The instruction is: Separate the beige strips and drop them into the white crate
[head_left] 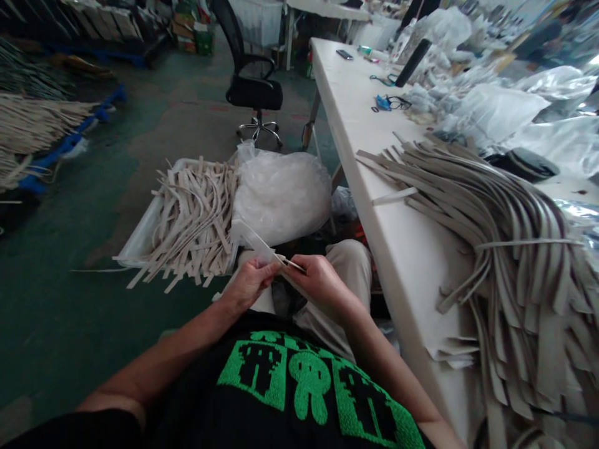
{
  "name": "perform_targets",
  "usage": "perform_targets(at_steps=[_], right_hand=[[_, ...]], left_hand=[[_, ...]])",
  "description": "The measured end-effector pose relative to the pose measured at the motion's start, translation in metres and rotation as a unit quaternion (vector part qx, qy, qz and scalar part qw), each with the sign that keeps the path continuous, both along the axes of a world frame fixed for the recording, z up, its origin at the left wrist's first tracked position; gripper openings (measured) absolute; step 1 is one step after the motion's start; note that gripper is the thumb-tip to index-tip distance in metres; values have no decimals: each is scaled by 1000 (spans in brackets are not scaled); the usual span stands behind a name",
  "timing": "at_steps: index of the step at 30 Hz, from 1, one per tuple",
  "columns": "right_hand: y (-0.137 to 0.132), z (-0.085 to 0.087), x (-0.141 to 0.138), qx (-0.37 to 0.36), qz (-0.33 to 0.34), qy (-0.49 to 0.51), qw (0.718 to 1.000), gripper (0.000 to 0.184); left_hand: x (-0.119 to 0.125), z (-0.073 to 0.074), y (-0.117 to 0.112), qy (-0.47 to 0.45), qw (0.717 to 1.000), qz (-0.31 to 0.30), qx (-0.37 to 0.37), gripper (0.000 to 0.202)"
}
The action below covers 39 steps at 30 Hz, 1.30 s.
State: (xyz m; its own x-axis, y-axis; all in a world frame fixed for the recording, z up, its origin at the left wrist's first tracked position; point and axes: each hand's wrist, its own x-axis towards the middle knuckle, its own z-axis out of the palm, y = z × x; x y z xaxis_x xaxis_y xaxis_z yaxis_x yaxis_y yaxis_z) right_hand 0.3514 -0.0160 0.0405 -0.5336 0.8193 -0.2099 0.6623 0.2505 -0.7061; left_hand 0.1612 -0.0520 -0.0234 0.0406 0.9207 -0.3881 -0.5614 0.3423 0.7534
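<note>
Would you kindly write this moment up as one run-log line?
left hand: pinching thin strip | right hand: gripping same strip | ahead: tub of beige strips beside plastic bag | table: banded bundle

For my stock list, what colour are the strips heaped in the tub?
The strips are pale greyish beige; the head view shows them best.

The black short-sleeved shirt (196, 399) bears bright green graphics (311, 394), and the trousers (352, 272) are beige
</note>
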Motion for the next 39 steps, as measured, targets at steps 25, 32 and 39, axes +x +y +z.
perform_targets(at_steps=[25, 32, 39], right_hand=[[-5, 1, 14, -72, 26, 10, 997, 34], [-4, -11, 7, -76, -4, 26, 997, 36], [7, -12, -18, -89, -13, 56, 994, 35]], left_hand=[[-4, 8, 7, 46, 998, 15, 31, 42], [-11, 5, 7, 32, 999, -7, 18, 38], [-6, 6, 9, 30, 999, -35, 4, 38]])
